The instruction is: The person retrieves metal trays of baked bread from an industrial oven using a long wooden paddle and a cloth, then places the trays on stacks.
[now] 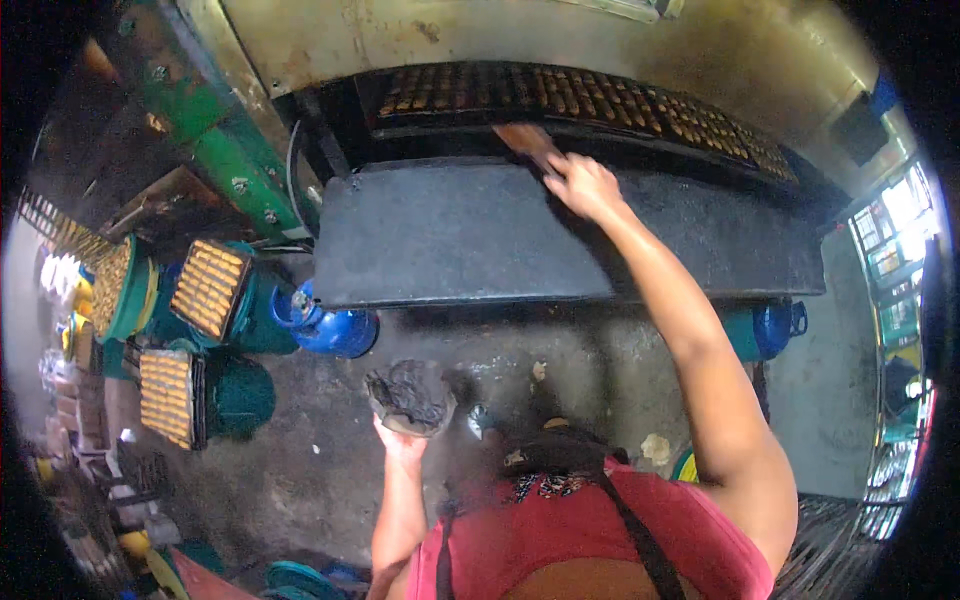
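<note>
Above a black table [430,230], the right hand [585,185] wraps around a blurry brown tool [525,143], its tip near rows of baked sticks [570,98]. Lower down, the left hand [402,443] cups a grey bowl [443,402] of dark stuff [410,392].

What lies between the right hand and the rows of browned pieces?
The head view shows a brown tool, gripped in the right hand, then a narrow dark edge.

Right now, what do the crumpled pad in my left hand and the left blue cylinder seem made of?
Crumpled pad: probably cloth, matte and blackened, given its soft folds. Left blue cylinder: likely painted metal, slightly glossy, given its smooth rounded shell.
</note>
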The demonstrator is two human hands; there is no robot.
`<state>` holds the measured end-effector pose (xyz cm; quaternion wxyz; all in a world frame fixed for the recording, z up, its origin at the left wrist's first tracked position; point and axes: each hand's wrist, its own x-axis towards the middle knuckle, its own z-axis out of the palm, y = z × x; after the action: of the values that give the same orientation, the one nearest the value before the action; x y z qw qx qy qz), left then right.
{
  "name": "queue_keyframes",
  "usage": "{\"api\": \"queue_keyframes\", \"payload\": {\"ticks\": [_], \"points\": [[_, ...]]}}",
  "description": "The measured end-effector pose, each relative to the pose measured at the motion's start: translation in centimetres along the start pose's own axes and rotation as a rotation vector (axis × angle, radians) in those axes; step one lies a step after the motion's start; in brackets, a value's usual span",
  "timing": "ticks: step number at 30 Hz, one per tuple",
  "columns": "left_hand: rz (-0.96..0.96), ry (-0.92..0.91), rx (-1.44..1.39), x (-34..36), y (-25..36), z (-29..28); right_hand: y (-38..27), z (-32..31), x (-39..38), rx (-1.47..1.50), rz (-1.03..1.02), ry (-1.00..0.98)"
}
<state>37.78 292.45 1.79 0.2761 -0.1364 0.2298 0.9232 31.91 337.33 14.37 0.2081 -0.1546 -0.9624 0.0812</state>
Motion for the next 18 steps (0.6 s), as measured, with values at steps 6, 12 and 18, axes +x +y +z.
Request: {"api": "queue_keyframes", "payload": {"ticks": [6, 12, 18], "points": [[-0.059, 0.025, 0.001, -2.6, -0.9, 0.1, -2.5, 5.0, 4.9, -0.029, 0.1, 0.021], [-0.126, -0.061, 0.064, -1.3, -3.0, -0.1, -3.3, 5.0, -2.2, 0.072, 0.075, 0.122], [-0.214, -0.177, 0.083, 3.3, -4.8, 3.8, -2.6, 5.2, -14.0, 0.022, 0.036, 0.231]]}}
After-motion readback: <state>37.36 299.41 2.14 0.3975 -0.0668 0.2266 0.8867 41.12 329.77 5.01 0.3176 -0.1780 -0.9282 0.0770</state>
